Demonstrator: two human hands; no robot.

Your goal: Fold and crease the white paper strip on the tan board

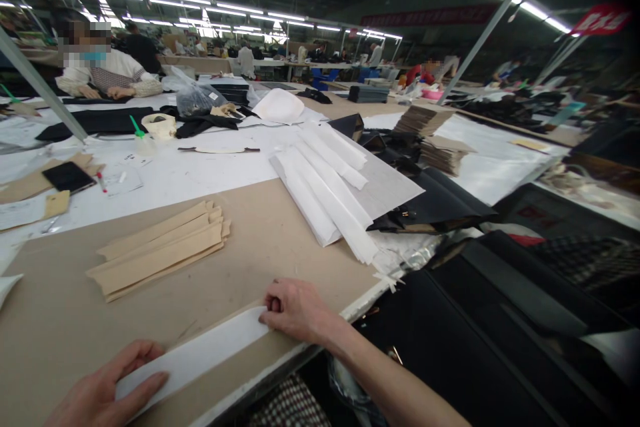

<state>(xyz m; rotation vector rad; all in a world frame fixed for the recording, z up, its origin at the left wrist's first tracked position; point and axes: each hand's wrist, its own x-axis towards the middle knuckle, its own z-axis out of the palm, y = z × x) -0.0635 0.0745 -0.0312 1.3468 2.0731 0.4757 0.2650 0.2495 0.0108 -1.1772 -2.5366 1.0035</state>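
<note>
A long white strip (pixel 200 353) lies flat on the brown cardboard table top (pixel 260 240) near its front edge. My left hand (pixel 107 387) presses on the strip's left end with fingers spread. Pinching the strip's right end is my right hand (pixel 295 310), fingers curled onto it. A stack of tan cardboard strips (pixel 160 250) lies just beyond, apart from both hands.
Folded white paper rolls (pixel 330 190) lie on grey sheets at centre right. Black bag pieces (pixel 440 203) and stacks of brown card (pixel 440 150) sit further right. A phone (pixel 69 175) lies at the left. Another person (pixel 103 73) works at the far left.
</note>
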